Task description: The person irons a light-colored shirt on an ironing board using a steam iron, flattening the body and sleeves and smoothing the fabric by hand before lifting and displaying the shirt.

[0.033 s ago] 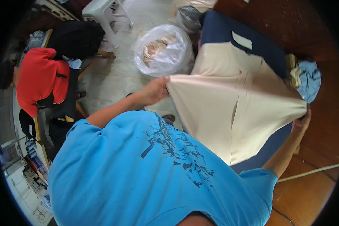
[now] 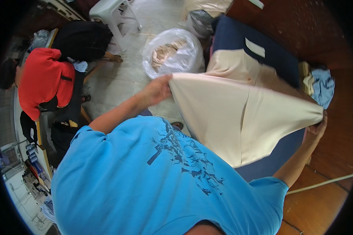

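A plain beige garment (image 2: 215, 109) is stretched between my two hands above a long dark-blue padded surface (image 2: 235, 35). It has a seam or slit running down its middle. Its far part lies rumpled on the padding, and its near edge hangs down towards me. My left hand (image 2: 159, 89) pinches the upper left corner, off the left side of the padding. At the opposite side my right hand (image 2: 319, 124) grips the other corner, its fingers partly covered by the fabric. A small white slip (image 2: 255, 47) lies on the padding beyond the garment.
Left of the padding stands a clear plastic bag (image 2: 174, 55) with beige cloth inside, near a grey bag (image 2: 200, 24). A white stool (image 2: 110, 15) is further back. A person in red (image 2: 45, 82) sits at a table on the left. Blue cloth (image 2: 322, 88) lies at the right.
My hands have pulled the garment tauter; its far part has folded up and its near edge has risen a little. My left hand has shifted slightly left and upwards.
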Motion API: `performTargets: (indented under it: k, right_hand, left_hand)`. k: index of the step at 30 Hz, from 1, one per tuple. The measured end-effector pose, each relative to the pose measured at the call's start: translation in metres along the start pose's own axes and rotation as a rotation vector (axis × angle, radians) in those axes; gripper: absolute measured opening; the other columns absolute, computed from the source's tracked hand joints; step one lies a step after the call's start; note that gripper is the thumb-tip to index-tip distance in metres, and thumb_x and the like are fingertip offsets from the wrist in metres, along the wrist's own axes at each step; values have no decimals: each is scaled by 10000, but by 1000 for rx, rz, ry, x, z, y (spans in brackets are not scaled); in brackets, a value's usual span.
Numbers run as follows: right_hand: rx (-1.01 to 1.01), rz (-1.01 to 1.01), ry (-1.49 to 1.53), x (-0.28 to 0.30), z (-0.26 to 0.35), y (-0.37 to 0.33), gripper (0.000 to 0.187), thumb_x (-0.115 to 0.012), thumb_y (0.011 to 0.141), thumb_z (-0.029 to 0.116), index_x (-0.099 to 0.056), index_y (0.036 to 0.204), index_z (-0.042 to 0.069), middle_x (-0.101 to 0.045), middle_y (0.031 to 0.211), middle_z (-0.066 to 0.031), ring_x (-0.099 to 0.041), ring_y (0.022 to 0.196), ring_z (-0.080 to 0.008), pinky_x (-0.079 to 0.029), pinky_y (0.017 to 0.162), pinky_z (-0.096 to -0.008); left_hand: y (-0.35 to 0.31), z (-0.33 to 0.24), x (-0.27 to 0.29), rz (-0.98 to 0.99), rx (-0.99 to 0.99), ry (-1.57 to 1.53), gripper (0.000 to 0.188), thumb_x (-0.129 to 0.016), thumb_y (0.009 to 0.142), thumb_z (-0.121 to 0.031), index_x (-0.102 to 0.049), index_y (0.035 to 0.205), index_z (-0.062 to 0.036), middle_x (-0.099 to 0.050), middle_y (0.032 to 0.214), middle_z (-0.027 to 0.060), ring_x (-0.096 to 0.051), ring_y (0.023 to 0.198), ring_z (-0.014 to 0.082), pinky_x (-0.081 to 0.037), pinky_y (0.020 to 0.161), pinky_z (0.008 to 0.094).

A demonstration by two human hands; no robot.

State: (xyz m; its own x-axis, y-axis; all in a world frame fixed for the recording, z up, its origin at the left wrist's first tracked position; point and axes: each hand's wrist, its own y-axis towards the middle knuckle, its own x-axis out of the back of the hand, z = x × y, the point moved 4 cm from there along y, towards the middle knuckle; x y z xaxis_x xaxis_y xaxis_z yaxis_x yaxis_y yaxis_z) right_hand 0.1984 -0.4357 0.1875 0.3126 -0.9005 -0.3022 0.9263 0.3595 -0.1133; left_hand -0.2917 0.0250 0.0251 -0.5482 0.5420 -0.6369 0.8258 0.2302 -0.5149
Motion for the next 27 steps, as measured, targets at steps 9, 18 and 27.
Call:
performTargets:
  k: [9, 18, 27]
  right_hand:
    - [144, 613, 124, -381, 47, -22, 332, -477, 936, 209, -542, 1157, -29, -580, 1157, -138, -531, 1104, -227, -405, 963, -363]
    - [241, 151, 167, -544, -59, 42, 322, -563, 879, 221, -559, 1118, 5, -588, 1136, -136, -545, 1075, -261, -419, 942, -422]
    - [210, 88, 199, -697, -136, 161, 189, -618, 836, 115, -592, 997, 18, -642, 1000, -105, -609, 942, -210, -483, 871, -353]
  left_hand:
    - [-14, -330, 126, 26, -777, -33, 172, -553, 868, -41, -512, 1027, -93, -627, 997, 78, -629, 907, 187, -533, 789, 341]
    - [22, -557, 241, -30, -1019, 450, 428, -522, 834, 22, -492, 1248, -81, -620, 1014, 48, -580, 913, 108, -465, 790, 233]
    - [111, -730, 303, -143, -976, 913, 496, -436, 803, 72, -471, 1285, -41, -588, 1165, 58, -561, 1029, 116, -421, 904, 243]
